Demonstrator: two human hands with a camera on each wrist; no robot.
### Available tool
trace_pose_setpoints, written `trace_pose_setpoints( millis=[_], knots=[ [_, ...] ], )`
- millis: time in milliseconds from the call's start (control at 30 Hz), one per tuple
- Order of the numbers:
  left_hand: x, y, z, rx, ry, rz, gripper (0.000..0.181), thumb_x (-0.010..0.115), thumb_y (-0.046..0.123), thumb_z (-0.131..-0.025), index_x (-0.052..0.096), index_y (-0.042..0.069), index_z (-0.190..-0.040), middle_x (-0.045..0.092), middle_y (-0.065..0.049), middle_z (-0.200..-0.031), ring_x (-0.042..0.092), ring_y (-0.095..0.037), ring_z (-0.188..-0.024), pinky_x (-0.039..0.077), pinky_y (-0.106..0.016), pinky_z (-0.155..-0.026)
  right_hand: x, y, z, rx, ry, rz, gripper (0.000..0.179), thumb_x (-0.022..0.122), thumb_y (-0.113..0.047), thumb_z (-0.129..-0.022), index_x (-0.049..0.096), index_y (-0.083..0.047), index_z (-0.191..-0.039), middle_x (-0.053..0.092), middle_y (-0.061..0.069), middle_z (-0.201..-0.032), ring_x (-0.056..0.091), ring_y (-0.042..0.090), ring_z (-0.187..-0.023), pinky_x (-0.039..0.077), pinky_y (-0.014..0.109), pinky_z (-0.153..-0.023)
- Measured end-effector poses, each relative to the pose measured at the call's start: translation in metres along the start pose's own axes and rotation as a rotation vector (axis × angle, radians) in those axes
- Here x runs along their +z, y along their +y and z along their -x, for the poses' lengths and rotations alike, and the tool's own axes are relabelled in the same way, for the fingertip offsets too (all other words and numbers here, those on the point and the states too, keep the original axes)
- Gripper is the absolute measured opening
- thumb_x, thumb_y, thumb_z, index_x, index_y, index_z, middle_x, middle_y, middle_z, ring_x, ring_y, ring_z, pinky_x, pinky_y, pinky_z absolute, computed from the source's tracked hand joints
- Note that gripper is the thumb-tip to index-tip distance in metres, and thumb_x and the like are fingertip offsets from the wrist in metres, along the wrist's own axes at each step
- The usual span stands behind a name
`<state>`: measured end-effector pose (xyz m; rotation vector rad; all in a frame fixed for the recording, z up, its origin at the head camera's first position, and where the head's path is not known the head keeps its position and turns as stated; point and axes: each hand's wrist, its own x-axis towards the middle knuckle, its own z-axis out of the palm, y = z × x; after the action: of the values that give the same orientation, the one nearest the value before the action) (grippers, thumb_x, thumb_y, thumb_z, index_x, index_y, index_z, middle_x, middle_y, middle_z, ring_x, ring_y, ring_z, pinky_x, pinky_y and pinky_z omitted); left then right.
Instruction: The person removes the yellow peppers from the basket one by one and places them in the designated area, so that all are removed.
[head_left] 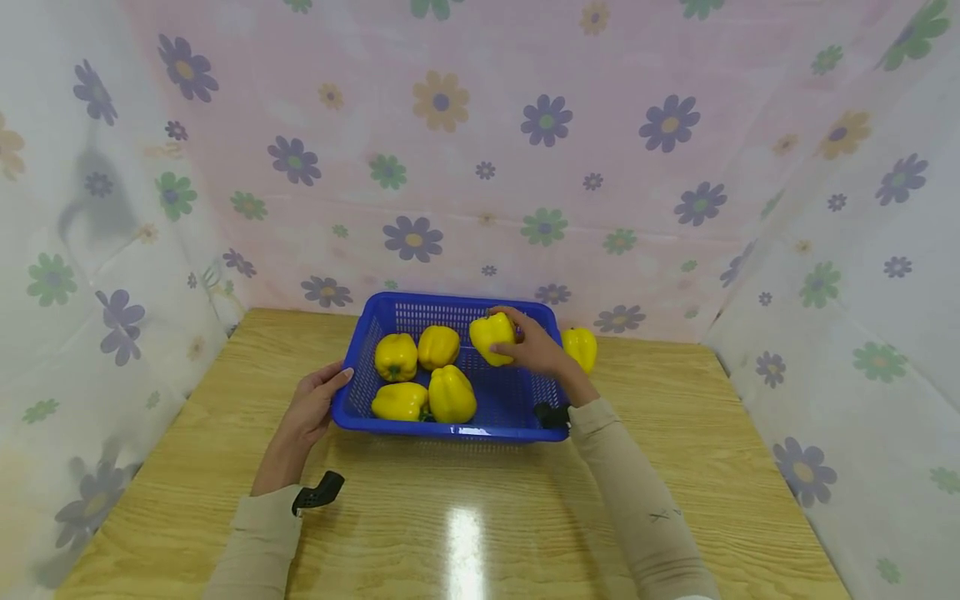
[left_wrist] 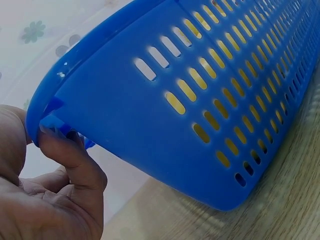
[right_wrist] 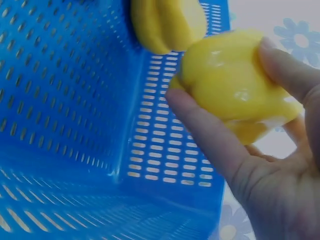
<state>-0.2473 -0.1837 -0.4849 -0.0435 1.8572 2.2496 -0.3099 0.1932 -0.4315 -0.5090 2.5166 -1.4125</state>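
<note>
A blue plastic basket (head_left: 510, 433) with slotted walls holds several yellow bell peppers, among them one pepper (head_left: 452, 395) at the front middle and another (head_left: 396, 357) at the left. My left hand (head_left: 313, 402) grips the basket's left rim; in the left wrist view, fingers (left_wrist: 75, 160) curl under that rim. Over the right half of the basket, my right hand (head_left: 534, 343) holds a yellow bell pepper (head_left: 492, 337) between thumb and fingers. The right wrist view shows this held pepper (right_wrist: 235, 80) close up, with the basket's slotted wall (right_wrist: 167, 130) behind it.
Outside the basket, just past its right end, a yellow bell pepper (head_left: 580, 348) stands on the wooden table (head_left: 405, 517). A flower-printed curtain (head_left: 480, 167) encloses the back and both sides. Black straps with camera parts (head_left: 318, 492) are on the wrists.
</note>
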Motion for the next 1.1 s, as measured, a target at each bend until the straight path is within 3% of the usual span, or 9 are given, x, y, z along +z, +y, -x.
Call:
trace_pose_setpoints(
  millis=[267, 367, 533, 867, 1100],
  knots=[
    [-0.001, -0.001, 0.001, 0.009, -0.004, -0.007, 0.062, 0.051, 0.021, -0.108, 0.026, -0.009, -0.156, 0.064, 0.007, -0.112, 0.069, -0.005, -0.098, 0.060, -0.023, -0.084, -0.005, -0.008, 0.004, -0.040, 0.101, -0.086, 0.067, 0.074, -0.009, -0.094, 0.044, -0.016, -0.154, 0.053, 0.023, -0.136, 0.063, 0.043, -0.111, 0.061, 0.056, -0.078],
    [-0.001, -0.001, 0.001, 0.008, -0.007, -0.005, 0.063, 0.051, 0.022, -0.108, 0.025, -0.009, -0.156, 0.064, 0.008, -0.112, 0.069, -0.005, -0.098, 0.060, -0.023, -0.084, -0.007, -0.013, 0.007, -0.039, 0.120, -0.088, 0.070, 0.076, -0.010, -0.093, 0.044, -0.015, -0.155, 0.053, 0.023, -0.137, 0.063, 0.044, -0.112, 0.063, 0.052, -0.076],
    [-0.002, 0.000, 0.001, 0.001, -0.005, -0.002, 0.064, 0.052, 0.023, -0.108, 0.025, -0.008, -0.157, 0.065, 0.008, -0.112, 0.069, -0.005, -0.098, 0.060, -0.024, -0.084, -0.009, -0.017, 0.011, -0.047, 0.120, -0.074, 0.070, 0.078, -0.012, -0.091, 0.046, -0.014, -0.153, 0.054, 0.021, -0.137, 0.063, 0.044, -0.111, 0.064, 0.045, -0.072],
    [-0.002, 0.001, 0.001, -0.001, -0.009, -0.013, 0.065, 0.052, 0.025, -0.108, 0.024, -0.008, -0.157, 0.063, 0.006, -0.116, 0.069, -0.005, -0.099, 0.059, -0.024, -0.086, -0.013, -0.030, 0.027, -0.055, 0.093, -0.052, 0.065, 0.074, -0.010, -0.094, 0.046, -0.015, -0.153, 0.051, 0.021, -0.141, 0.065, 0.044, -0.111, 0.064, 0.043, -0.070],
    [-0.001, 0.001, 0.001, 0.005, -0.007, -0.006, 0.065, 0.052, 0.025, -0.108, 0.024, -0.008, -0.157, 0.064, 0.006, -0.116, 0.069, -0.005, -0.100, 0.059, -0.024, -0.086, -0.012, -0.038, 0.035, -0.067, 0.106, -0.082, 0.064, 0.074, -0.009, -0.094, 0.047, -0.015, -0.151, 0.047, 0.020, -0.145, 0.061, 0.047, -0.121, 0.064, 0.041, -0.069]
  ],
)
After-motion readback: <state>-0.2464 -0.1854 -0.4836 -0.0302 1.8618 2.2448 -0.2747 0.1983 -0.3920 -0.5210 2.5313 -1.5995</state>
